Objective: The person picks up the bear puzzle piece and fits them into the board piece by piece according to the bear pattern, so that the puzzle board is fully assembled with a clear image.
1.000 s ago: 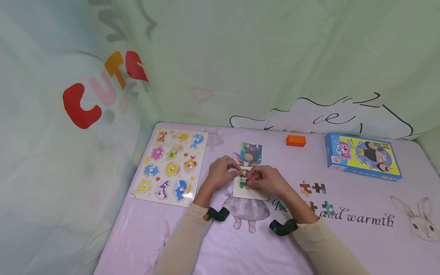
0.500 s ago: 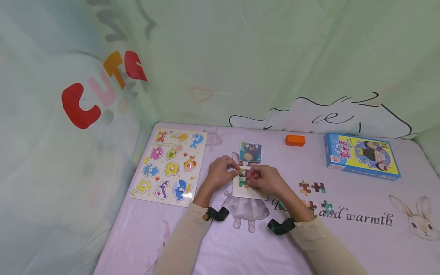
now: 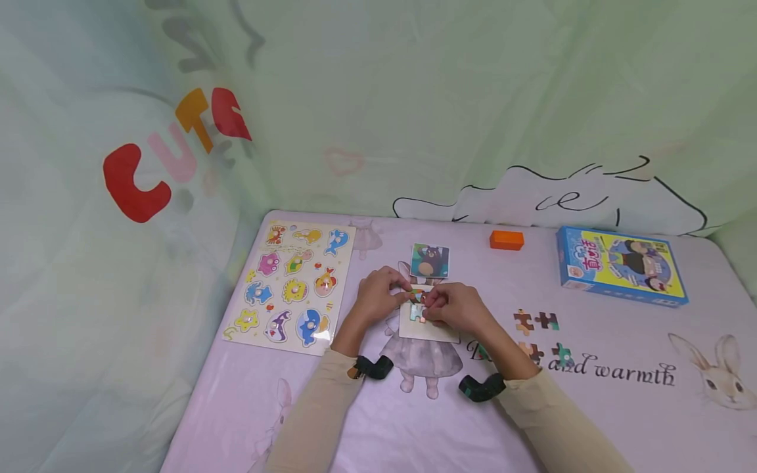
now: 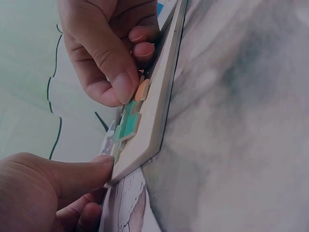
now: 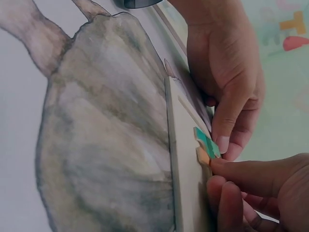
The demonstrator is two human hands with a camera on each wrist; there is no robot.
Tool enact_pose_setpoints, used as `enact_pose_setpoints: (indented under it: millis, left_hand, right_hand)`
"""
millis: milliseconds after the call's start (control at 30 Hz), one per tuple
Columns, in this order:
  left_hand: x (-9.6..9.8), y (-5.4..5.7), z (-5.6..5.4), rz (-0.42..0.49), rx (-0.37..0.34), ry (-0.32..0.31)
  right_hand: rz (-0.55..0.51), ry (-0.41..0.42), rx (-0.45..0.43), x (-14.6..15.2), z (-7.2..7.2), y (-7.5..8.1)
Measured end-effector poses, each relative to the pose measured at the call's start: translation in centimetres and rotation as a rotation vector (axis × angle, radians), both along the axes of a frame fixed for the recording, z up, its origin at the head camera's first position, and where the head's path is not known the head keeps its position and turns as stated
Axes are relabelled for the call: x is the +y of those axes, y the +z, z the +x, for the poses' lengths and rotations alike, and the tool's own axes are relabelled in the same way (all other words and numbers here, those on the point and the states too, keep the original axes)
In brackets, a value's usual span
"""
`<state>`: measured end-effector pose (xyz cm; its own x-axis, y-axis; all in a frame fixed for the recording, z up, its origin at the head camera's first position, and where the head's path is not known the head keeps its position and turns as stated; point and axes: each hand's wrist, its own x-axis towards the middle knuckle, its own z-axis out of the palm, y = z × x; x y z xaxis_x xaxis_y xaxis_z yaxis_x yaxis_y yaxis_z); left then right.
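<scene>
A small cream puzzle board (image 3: 428, 332) lies in the middle of the table, with a few joined jigsaw pieces (image 3: 416, 313) on its upper left part. My left hand (image 3: 378, 297) grips the board's left edge, thumb against the side of the pieces. From the other side my right hand (image 3: 461, 307) pinches an orange-brown jigsaw piece (image 5: 203, 155) between thumb and fingers. That piece lies right beside a green piece (image 5: 205, 141), low over the board. The right fingers hide part of it. A bear picture card (image 3: 430, 261) lies just beyond the board.
Several loose jigsaw pieces (image 3: 535, 320) lie to the right, some partly behind the right forearm. A sea-animal peg puzzle (image 3: 290, 286) is at left. At the back right are an orange block (image 3: 506, 240) and a blue-and-yellow box (image 3: 623, 266). Curtains close off the back and left.
Both hands stay at the board with only slight finger movement. The green pieces now catch the light and look paler in the head view.
</scene>
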<state>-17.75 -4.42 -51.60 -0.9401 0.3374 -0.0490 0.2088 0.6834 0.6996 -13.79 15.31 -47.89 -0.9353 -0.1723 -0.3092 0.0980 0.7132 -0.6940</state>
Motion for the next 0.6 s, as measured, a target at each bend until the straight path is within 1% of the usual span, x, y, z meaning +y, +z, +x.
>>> enact_pose_setpoints:
  millis: [367, 600]
  left_hand:
    - [0.04, 0.24, 0.02, -0.007, -0.014, 0.002]
    - [0.04, 0.14, 0.02, -0.007, -0.014, 0.003]
  right_hand:
    - [-0.046, -0.033, -0.007, -0.24, -0.07, -0.11]
    - [-0.044, -0.068, -0.007, -0.52, -0.11, -0.21]
